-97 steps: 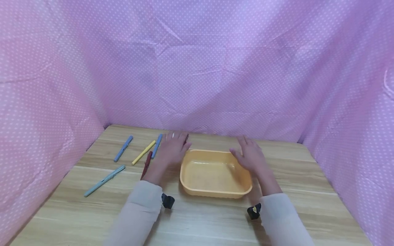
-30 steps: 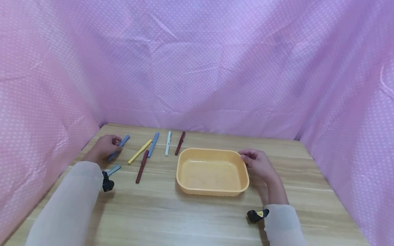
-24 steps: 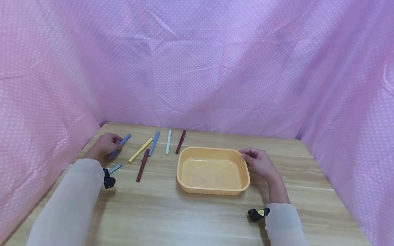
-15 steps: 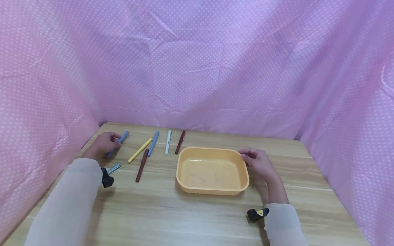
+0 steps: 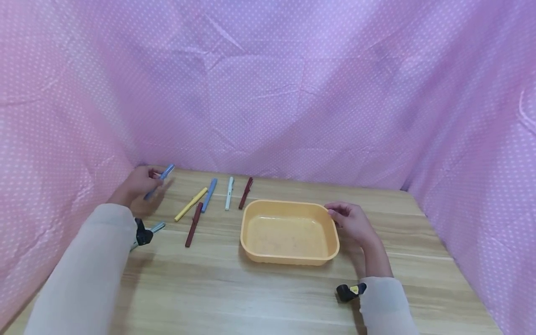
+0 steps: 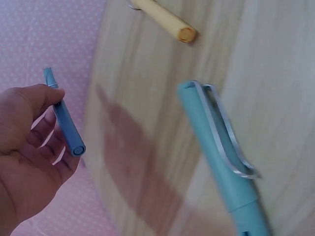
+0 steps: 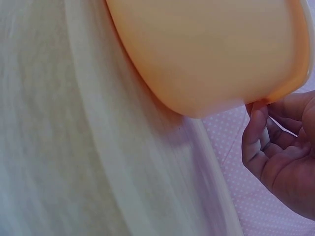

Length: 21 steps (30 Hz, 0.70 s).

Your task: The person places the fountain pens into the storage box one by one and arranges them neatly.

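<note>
My left hand [image 5: 139, 183] pinches a blue pen [image 5: 167, 170] between thumb and fingers, raised over the far left of the table; its shadow falls on the wood below. The left wrist view shows the same blue pen [image 6: 69, 128] slanting, end towards the camera. My right hand [image 5: 355, 224] grips the far right corner of a yellow-orange plastic basin [image 5: 289, 259], which holds nothing. Up close, the thumb and fingers of that hand [image 7: 288, 157] pinch just under the basin's rim. Nearest to the left wrist lies a teal pen [image 5: 158, 227] with a silver clip, partly hidden by the wrist camera.
Between the left hand and the basin lie a yellow pen [image 5: 190, 204], another blue pen [image 5: 209, 195], a dark red pen [image 5: 194, 225], a pale mint pen [image 5: 229, 193] and a second dark red pen [image 5: 245, 193]. Pink dotted cloth [image 5: 272, 116] surrounds the wooden table [image 5: 217, 298].
The left hand went from beside the basin to the blue pen at far left, took hold and has lifted it. The right hand moved from open beside the basin to holding its corner.
</note>
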Each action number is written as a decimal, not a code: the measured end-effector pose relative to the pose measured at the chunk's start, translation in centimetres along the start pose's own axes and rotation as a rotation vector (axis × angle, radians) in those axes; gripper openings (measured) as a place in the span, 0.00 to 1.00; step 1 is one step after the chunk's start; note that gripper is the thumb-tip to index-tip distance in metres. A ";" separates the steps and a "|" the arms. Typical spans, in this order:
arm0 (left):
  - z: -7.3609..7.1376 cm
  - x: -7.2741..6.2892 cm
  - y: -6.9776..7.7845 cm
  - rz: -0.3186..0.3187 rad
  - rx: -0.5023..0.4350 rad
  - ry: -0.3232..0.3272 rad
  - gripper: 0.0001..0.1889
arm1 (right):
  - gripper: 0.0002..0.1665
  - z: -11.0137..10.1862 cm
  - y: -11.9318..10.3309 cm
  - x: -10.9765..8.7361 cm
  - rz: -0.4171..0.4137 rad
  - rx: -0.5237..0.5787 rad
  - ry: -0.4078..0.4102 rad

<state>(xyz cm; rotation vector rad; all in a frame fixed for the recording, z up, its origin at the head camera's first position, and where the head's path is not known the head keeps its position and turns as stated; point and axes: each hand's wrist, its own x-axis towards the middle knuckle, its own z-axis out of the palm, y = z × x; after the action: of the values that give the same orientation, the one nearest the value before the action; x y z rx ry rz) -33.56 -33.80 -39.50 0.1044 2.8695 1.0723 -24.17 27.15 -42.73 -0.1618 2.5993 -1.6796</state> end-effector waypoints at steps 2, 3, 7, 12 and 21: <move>-0.4 0.0 0.6 0.006 -0.003 0.015 0.24 | 0.17 -0.1 0.0 0.0 0.001 -0.003 -0.001; -0.6 -0.1 1.0 0.004 -0.001 0.020 0.24 | 0.17 -0.1 0.0 0.0 0.001 -0.003 -0.001; -1.3 -0.3 2.4 -0.045 -0.029 -0.011 0.27 | 0.16 -0.2 -0.1 -0.1 -0.004 -0.004 -0.004; -1.6 -0.3 3.7 -0.059 -0.040 -0.023 0.28 | 0.16 -0.3 0.0 -0.3 -0.009 0.000 -0.010; -1.4 -0.9 6.6 -0.007 -0.009 0.009 0.26 | 0.17 -0.6 0.4 -0.7 -0.018 0.001 -0.021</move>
<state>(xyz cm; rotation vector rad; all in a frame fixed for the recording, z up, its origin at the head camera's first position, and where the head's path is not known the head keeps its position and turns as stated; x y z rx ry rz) -32.60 -29.80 -34.07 0.0892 2.8702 1.0869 -23.55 27.94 -42.90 -0.2021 2.5898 -1.6749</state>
